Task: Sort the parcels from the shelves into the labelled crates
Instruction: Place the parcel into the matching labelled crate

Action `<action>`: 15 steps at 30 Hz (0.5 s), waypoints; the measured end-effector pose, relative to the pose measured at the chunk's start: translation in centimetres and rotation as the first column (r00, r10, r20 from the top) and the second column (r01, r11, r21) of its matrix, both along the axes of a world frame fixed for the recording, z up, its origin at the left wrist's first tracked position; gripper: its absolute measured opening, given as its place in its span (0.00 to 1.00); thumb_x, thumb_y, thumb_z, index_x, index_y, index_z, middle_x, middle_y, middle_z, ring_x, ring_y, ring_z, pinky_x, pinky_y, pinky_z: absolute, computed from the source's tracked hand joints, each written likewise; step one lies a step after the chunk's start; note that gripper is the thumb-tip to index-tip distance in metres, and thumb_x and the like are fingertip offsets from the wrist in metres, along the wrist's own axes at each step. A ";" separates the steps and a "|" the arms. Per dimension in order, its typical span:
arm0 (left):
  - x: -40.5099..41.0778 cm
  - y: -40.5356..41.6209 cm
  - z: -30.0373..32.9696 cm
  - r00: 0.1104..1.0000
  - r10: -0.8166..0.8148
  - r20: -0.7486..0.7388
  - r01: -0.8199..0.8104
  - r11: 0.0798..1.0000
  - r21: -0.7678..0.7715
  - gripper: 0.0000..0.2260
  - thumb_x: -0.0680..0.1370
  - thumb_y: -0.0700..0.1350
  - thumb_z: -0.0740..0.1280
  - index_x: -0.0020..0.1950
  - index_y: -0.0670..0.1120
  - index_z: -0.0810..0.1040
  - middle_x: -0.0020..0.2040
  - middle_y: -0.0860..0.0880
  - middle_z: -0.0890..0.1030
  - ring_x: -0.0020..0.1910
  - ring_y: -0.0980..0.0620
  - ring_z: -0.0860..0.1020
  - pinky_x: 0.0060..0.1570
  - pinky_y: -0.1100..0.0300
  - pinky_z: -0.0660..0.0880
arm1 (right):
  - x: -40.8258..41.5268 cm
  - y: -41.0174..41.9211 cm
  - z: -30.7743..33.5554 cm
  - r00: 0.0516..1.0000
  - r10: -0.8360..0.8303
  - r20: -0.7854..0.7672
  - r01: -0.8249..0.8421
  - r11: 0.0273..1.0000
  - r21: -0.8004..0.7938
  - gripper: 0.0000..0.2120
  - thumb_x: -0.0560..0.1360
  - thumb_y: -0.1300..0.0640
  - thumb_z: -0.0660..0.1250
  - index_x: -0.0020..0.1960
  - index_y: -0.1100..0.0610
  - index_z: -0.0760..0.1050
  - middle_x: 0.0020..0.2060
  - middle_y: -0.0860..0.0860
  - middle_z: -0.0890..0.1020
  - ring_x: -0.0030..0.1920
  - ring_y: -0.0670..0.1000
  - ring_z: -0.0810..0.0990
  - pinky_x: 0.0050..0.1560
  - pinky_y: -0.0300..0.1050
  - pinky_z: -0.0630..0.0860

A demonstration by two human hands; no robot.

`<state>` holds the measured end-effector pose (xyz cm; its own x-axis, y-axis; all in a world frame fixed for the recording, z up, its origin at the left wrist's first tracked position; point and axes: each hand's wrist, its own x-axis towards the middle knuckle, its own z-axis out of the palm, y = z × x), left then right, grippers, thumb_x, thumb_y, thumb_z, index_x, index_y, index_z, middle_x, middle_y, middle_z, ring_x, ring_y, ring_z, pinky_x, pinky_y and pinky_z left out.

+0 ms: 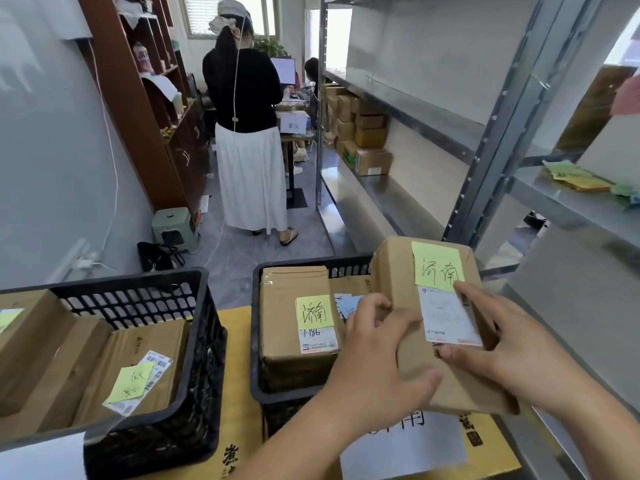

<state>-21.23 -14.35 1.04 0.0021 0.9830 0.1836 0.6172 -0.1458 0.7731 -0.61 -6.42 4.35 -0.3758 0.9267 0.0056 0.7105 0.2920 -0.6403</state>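
I hold a brown cardboard parcel with a yellow handwritten note and a white shipping label over the right black crate. My left hand grips its near left side, thumb curled along the lower edge. My right hand holds its right side, fingers lying across the label. Inside that crate stands another brown parcel with a matching yellow note. The left black crate holds flat brown parcels, one with a yellow note.
Grey metal shelves run along the right, with stacked cardboard boxes far back and coloured notes on a near shelf. A person stands in the aisle ahead. A green stool sits by the left wall.
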 end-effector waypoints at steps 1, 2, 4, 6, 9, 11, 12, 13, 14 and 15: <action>-0.3 0.9 0.1 1.000 0.002 -0.004 -0.002 1.000 -0.013 0.26 0.70 0.59 0.73 0.66 0.62 0.68 0.66 0.61 0.55 0.68 0.52 0.63 0.68 0.51 0.71 | -0.3 0.9 -0.2 1.000 -0.003 0.015 0.003 1.000 0.010 0.50 0.60 0.33 0.80 0.78 0.38 0.63 0.71 0.39 0.67 0.71 0.43 0.67 0.68 0.44 0.66; -0.8 1.9 0.2 1.000 0.001 -0.016 -0.001 1.000 -0.021 0.28 0.69 0.59 0.74 0.67 0.61 0.68 0.69 0.62 0.54 0.69 0.52 0.63 0.68 0.50 0.72 | -0.8 1.8 -0.4 0.999 -0.009 0.033 0.009 1.000 0.014 0.50 0.61 0.34 0.80 0.78 0.39 0.63 0.74 0.40 0.64 0.72 0.44 0.65 0.69 0.43 0.65; -1.9 3.6 0.1 0.998 -0.013 -0.065 0.011 0.999 -0.031 0.35 0.67 0.57 0.75 0.72 0.64 0.65 0.76 0.66 0.45 0.73 0.50 0.63 0.68 0.49 0.72 | -2.0 3.3 -1.0 0.997 -0.006 0.074 0.005 1.000 0.018 0.51 0.62 0.34 0.79 0.80 0.41 0.61 0.77 0.37 0.55 0.75 0.42 0.60 0.70 0.42 0.63; -3.1 5.2 0.1 0.992 -0.054 -0.115 0.044 0.995 -0.088 0.44 0.66 0.55 0.75 0.76 0.69 0.56 0.76 0.71 0.34 0.76 0.49 0.60 0.69 0.48 0.70 | -3.2 4.4 -1.7 0.994 0.013 0.113 -0.016 1.000 0.023 0.53 0.63 0.31 0.77 0.81 0.42 0.58 0.78 0.31 0.46 0.75 0.40 0.58 0.72 0.43 0.63; -4.7 7.8 -0.4 0.978 -0.116 -0.173 0.088 0.983 -0.164 0.48 0.68 0.56 0.73 0.78 0.72 0.44 0.77 0.72 0.36 0.78 0.49 0.54 0.71 0.50 0.66 | -4.7 5.9 -2.6 0.989 0.042 0.145 -0.044 0.999 0.014 0.55 0.63 0.28 0.72 0.82 0.44 0.54 0.79 0.30 0.43 0.79 0.42 0.54 0.77 0.46 0.59; -5.3 9.5 -1.2 0.966 -0.148 -0.211 0.109 0.977 -0.186 0.45 0.70 0.61 0.68 0.78 0.71 0.41 0.78 0.71 0.40 0.79 0.45 0.54 0.73 0.49 0.63 | -5.4 7.0 -2.9 0.984 0.067 0.165 -0.066 0.998 -0.009 0.53 0.66 0.30 0.72 0.83 0.44 0.52 0.77 0.28 0.45 0.80 0.43 0.54 0.79 0.45 0.56; -5.5 10.3 -1.6 0.960 -0.160 -0.231 0.117 0.975 -0.188 0.44 0.71 0.63 0.66 0.78 0.71 0.40 0.79 0.71 0.41 0.79 0.43 0.55 0.74 0.48 0.61 | -5.8 7.5 -2.9 0.980 0.082 0.183 -0.080 0.997 -0.019 0.51 0.68 0.32 0.72 0.83 0.44 0.51 0.77 0.28 0.45 0.80 0.44 0.54 0.79 0.45 0.56; -5.7 10.9 -2.1 0.954 -0.168 -0.248 0.120 0.973 -0.197 0.43 0.72 0.64 0.65 0.78 0.69 0.41 0.79 0.70 0.42 0.79 0.43 0.55 0.75 0.48 0.60 | -6.2 8.0 -3.0 0.974 0.094 0.207 -0.092 0.996 -0.020 0.50 0.69 0.34 0.71 0.83 0.44 0.50 0.77 0.29 0.45 0.79 0.45 0.55 0.78 0.44 0.56; -5.9 11.6 -2.4 0.950 -0.174 -0.259 0.121 0.970 -0.210 0.42 0.72 0.65 0.64 0.79 0.68 0.42 0.79 0.70 0.42 0.78 0.43 0.56 0.75 0.49 0.60 | -6.5 8.5 -3.0 0.968 0.102 0.228 -0.100 0.995 -0.018 0.50 0.70 0.35 0.71 0.83 0.44 0.49 0.78 0.29 0.44 0.79 0.45 0.56 0.78 0.44 0.56; -6.2 12.1 -2.6 0.947 -0.180 -0.267 0.119 0.966 -0.229 0.41 0.73 0.64 0.64 0.80 0.67 0.44 0.79 0.70 0.42 0.78 0.43 0.56 0.75 0.51 0.60 | -6.8 9.0 -3.0 0.965 0.108 0.240 -0.106 0.994 -0.020 0.50 0.70 0.35 0.72 0.83 0.44 0.49 0.79 0.30 0.45 0.78 0.46 0.56 0.78 0.44 0.56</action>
<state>-27.40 -2.23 -1.57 0.1740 0.9832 -0.0543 0.7987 -0.1087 0.5919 -7.43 2.57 1.31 -0.4622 0.8807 -0.1035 0.8087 0.3707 -0.4566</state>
